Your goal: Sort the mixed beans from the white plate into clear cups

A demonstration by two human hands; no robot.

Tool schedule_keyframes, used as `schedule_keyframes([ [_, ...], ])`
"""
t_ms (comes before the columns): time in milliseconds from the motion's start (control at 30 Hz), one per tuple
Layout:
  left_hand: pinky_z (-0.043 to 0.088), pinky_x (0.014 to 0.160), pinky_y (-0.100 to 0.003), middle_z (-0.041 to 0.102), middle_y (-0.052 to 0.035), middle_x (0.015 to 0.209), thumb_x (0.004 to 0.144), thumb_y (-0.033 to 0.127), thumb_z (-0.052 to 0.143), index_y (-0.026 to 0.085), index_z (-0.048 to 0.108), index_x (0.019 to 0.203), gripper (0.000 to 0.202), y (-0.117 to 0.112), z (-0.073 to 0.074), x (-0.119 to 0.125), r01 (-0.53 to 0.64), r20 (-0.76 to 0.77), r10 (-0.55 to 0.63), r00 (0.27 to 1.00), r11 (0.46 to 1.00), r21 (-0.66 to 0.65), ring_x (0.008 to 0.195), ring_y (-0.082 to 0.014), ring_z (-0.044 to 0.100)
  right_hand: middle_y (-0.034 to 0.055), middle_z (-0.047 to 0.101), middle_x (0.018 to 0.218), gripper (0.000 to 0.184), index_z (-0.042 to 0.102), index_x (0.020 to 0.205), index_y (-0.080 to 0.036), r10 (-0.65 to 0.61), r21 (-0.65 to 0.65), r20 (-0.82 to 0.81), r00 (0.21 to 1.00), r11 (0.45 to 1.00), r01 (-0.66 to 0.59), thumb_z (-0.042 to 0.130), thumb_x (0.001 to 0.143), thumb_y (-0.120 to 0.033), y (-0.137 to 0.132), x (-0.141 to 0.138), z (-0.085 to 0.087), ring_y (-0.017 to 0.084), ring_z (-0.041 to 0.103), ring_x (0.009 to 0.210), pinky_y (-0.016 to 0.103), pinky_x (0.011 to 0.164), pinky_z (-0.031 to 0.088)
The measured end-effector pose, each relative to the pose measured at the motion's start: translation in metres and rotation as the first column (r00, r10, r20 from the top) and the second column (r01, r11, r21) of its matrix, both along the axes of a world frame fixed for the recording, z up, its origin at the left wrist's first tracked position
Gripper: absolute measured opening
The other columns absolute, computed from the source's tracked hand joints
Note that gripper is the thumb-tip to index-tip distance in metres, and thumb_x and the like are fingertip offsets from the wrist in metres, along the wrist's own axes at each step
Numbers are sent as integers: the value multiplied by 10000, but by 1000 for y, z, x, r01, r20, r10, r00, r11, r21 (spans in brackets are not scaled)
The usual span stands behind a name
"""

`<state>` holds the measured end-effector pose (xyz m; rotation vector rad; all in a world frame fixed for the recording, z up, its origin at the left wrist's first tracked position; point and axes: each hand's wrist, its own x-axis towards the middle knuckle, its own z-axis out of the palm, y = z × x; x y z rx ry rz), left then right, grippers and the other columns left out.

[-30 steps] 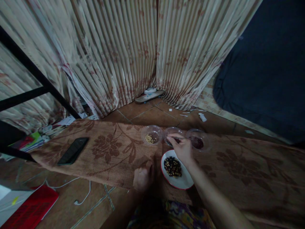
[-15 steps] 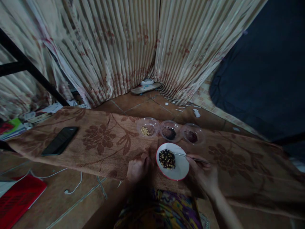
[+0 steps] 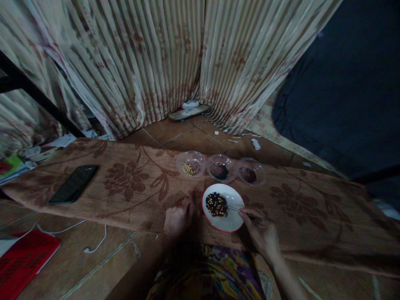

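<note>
My right hand [image 3: 261,231] is closed on metal tweezers [image 3: 233,208], whose tips reach the edge of a pile of mixed dark and pale yellow beans [image 3: 216,205]. The pile lies on the left part of a white plate with a red rim [image 3: 233,221]. To the plate's left, my left hand [image 3: 178,217] rests on the cloth, fingers curled in; whether anything is inside does not show. Beyond the plate stand three clear plastic bowls in a row: the left bowl [image 3: 200,168] holds yellow beans, the middle bowl [image 3: 220,158] black ones, the right bowl [image 3: 258,177] dark reddish ones.
A brown flowered cloth [image 3: 162,204] covers the long, narrow table. On its left part lies a dark phone [image 3: 74,184]. Behind are striped curtains [image 3: 162,62], a skateboard [image 3: 189,112] and white scraps on the tiled floor. A red bag-like item [image 3: 29,258] and a white cable [image 3: 98,246] lie lower left.
The tweezers' tips have lowered along the right edge of the bean pile, and my right hand has shifted slightly. My left hand stays curled beside the plate. The view has moved a little.
</note>
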<state>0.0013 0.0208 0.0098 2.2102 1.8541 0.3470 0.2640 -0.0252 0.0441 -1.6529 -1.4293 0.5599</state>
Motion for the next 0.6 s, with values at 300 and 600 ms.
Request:
schedule_keyframes([
  [300, 367, 590, -241, 710, -34, 783, 938, 307, 415, 214, 610, 919, 216, 0, 1, 0, 3, 5, -3, 1000, 1000, 25, 715, -161, 660, 65, 720, 877, 254, 724, 779, -221, 16, 16, -2, 1000, 1000, -16, 638, 811, -458, 3, 0, -3, 220, 673, 848, 315, 722, 530],
  [600, 380, 593, -235, 705, -40, 777, 936, 303, 415, 207, 616, 931, 222, 0, 1, 0, 3, 5, -3, 1000, 1000, 18, 723, -158, 658, 68, 706, 900, 241, 719, 795, -217, 7, 8, -23, 1000, 1000, -7, 632, 826, -440, 1, -1, -2, 217, 663, 875, 319, 756, 530],
])
